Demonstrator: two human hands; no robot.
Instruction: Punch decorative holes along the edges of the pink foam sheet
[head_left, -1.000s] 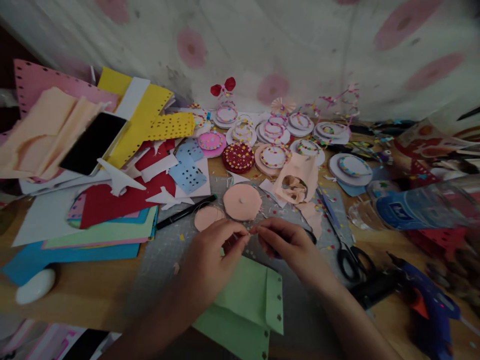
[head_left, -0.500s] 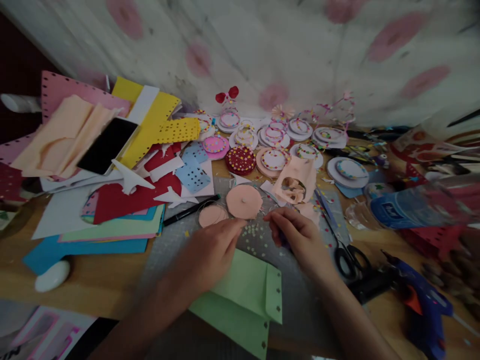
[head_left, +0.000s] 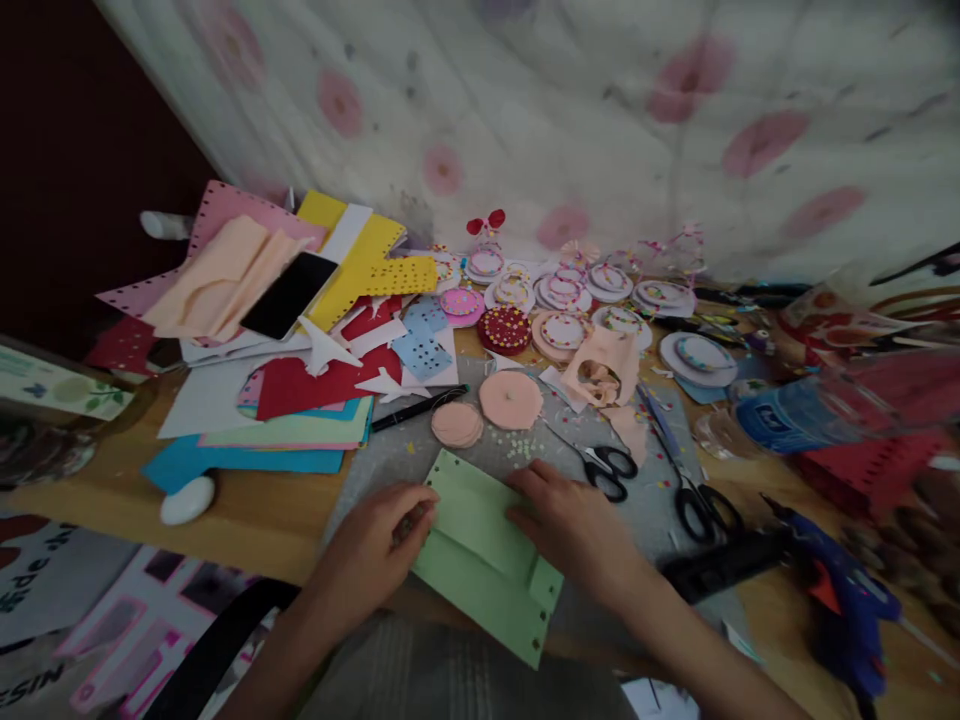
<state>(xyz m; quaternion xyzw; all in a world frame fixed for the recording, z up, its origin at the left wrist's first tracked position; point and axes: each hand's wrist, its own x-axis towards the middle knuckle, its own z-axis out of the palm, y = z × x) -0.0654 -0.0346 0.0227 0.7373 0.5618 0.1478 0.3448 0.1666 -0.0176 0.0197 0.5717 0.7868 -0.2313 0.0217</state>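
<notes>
The left hand (head_left: 386, 530) pinches the left edge of the creased green paper (head_left: 480, 530), which is between both hands. The right hand (head_left: 577, 525) touches its right side; whether these fingers grip it, I cannot tell. Just beyond the right fingertips, small pale green pieces (head_left: 525, 447) are scattered. Beside this hand lie the small scissors (head_left: 616, 466). Beyond the paper there are the thin peach discs (head_left: 456, 425), then the larger peach disc (head_left: 511, 400). Farther from the grip lies the red dotted disc (head_left: 505, 328).

Both hands (head_left: 375, 540) (head_left: 577, 525) now at green paper (head_left: 480, 525)
</notes>
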